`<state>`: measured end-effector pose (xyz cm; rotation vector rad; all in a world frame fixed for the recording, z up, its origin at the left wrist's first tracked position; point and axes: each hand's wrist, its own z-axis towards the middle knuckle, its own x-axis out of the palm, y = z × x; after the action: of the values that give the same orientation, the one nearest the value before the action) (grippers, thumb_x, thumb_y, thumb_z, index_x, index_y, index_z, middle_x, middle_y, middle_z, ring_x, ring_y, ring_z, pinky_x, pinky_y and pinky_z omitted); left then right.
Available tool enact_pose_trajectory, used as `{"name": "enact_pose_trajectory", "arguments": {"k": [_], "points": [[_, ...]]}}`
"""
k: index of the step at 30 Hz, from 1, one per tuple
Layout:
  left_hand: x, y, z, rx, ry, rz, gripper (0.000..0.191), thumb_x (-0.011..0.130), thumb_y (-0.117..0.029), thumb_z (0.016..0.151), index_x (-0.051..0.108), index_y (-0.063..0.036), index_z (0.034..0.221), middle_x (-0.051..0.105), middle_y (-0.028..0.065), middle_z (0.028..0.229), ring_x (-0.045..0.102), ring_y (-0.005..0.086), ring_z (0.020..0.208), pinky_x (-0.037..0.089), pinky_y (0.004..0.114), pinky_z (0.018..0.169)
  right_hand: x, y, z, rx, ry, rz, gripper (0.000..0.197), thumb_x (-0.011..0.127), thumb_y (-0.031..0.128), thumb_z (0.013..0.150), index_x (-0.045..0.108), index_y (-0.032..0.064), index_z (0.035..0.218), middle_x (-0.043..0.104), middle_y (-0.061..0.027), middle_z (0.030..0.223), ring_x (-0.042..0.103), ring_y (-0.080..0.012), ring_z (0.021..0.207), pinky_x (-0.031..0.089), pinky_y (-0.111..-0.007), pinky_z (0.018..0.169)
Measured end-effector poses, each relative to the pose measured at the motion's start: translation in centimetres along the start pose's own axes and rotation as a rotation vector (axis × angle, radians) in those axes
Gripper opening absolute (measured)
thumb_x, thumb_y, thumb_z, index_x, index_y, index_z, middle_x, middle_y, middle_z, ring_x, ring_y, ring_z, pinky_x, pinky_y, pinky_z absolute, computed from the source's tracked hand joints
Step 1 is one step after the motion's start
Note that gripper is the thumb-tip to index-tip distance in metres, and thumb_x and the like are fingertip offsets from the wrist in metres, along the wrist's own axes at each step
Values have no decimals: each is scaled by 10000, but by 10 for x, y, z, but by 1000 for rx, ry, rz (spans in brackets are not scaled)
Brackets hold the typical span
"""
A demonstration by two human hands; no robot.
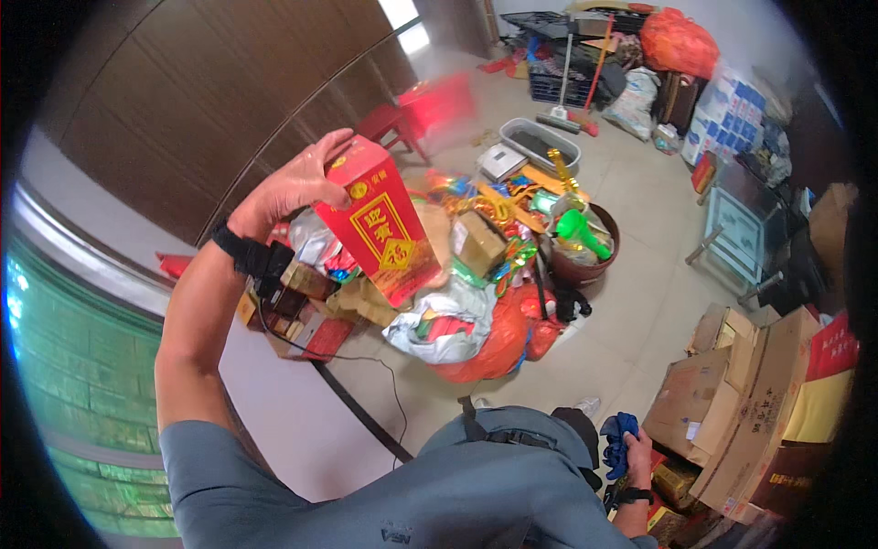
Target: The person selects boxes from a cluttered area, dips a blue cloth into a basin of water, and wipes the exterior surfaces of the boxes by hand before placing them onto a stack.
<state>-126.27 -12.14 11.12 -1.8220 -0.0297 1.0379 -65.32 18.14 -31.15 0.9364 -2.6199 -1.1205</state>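
Note:
My left hand [295, 182] is raised and grips the upper end of a red cardboard gift box [391, 233] with yellow printing. The box tilts above a heap of items on the tiled floor. Low on the right, my right hand [639, 453] holds a crumpled dark blue cloth [619, 445] beside stacked cardboard. Under the red box lie a whitish plastic bag [439, 346] with red things inside and an orange plastic bag [480, 353]. A brown open carton [478, 241] and colourful shiny decorations [511, 267] sit further into the heap.
A dark red bucket [590, 274] holds a green plastic object [579, 232]. Behind it are a grey tub [542, 144] and a squeegee [559, 120]. Cardboard boxes [748, 412] and a glass-topped table [737, 233] line the right. A black cable [394, 384] crosses the floor.

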Motion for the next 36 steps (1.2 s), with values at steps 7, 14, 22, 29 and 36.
{"name": "enact_pose_trajectory", "arguments": {"k": [7,14,22,29,36], "points": [[109,-81,84,37,166,74,1122,760,-168,482,238,-8,1462,397,122,1427,367,203,1318,249,315,1123,-70,65,10,-9,-9,73,312,522,51,897,594,57,1200,653,-84,831,627,-202,585,539,-346,504],[249,-151,155,253,143,305,1126,764,-268,439,310,-21,1440,444,193,1334,410,325,1284,281,383,1104,-138,132,47,-30,-11,221,388,532,60,908,529,67,1296,657,-100,851,633,-201,586,543,-352,475],[386,-208,233,360,150,563,1054,786,-254,482,352,-104,1431,526,231,1142,524,403,1066,446,422,944,-173,229,103,-68,13,269,424,549,64,904,518,68,1327,656,-75,878,632,-167,624,545,-329,501],[467,-202,321,435,169,647,1064,842,-287,451,379,-143,1398,492,200,1103,503,400,1034,429,469,879,-244,221,238,-221,-92,109,469,547,-9,883,490,23,1348,637,-92,1069,641,-184,817,564,-333,677],[496,-208,413,297,157,696,1165,884,-388,396,375,-125,1411,469,218,1146,492,402,1047,405,475,902,-284,312,279,-36,-143,201,337,506,35,916,565,40,1248,667,-93,889,659,-202,678,566,-329,570]]}}
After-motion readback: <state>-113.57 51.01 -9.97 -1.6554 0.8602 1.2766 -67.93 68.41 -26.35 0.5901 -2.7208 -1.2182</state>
